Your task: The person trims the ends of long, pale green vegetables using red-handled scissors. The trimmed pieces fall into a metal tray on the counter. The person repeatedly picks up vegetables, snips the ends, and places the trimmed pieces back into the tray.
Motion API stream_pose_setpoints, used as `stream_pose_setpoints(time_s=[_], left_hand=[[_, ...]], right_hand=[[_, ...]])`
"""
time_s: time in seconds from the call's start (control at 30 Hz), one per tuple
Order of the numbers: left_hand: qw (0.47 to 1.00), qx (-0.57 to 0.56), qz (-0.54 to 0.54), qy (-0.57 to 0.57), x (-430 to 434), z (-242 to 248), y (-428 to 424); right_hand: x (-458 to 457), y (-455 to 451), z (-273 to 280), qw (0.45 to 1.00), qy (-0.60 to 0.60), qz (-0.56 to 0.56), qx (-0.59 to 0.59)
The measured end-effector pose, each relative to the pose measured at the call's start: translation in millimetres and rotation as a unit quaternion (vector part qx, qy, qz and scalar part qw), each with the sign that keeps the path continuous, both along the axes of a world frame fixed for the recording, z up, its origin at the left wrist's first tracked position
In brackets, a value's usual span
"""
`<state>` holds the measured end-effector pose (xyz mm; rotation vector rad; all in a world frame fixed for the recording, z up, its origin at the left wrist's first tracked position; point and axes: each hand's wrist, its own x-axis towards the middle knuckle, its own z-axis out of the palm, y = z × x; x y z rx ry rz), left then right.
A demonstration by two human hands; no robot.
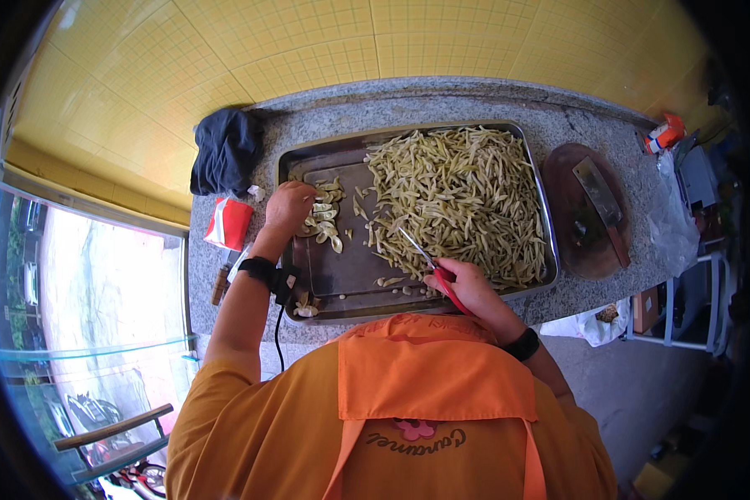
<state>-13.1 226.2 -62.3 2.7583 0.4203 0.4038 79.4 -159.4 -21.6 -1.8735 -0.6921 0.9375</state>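
A large metal tray (337,265) lies in front of me on the counter. A thick heap of slender pale green pods (462,194), which look like pickled peppers, fills its right side. At the tray's left side my left hand (290,205) reaches down with bent fingers, beside a small group of split, opened pods (326,212). Whether its fingertips hold one is hidden. My right hand (465,284) grips red-handled scissors (444,282) at the heap's lower edge. Their blades point up and left over the pods.
Right of the tray, a cleaver (595,190) lies on a round chopping board (559,181). A dark cloth (227,152), a red packet (230,223) and a wooden-handled tool (219,286) lie to the left. A plastic bag (672,219) hangs at the counter's right end.
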Motion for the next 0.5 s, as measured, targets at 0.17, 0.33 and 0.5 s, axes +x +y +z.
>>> stream_pose_setpoints(time_s=[0.17, 0.33, 0.5], left_hand=[[0.919, -0.378, 0.104, -0.028, -5, 32, -21], [0.715, -0.692, 0.101, 0.006, -8, 48, -81], [0.669, -0.738, 0.077, 0.043, -1, 40, -135]], right_hand=[[-1, 4, 0, 0.999, 0.005, -0.022, 0.045], [1, 11, 3, 0.999, 0.026, 0.004, 0.047], [-4, 15, -4, 0.995, 0.068, -0.002, 0.068]])
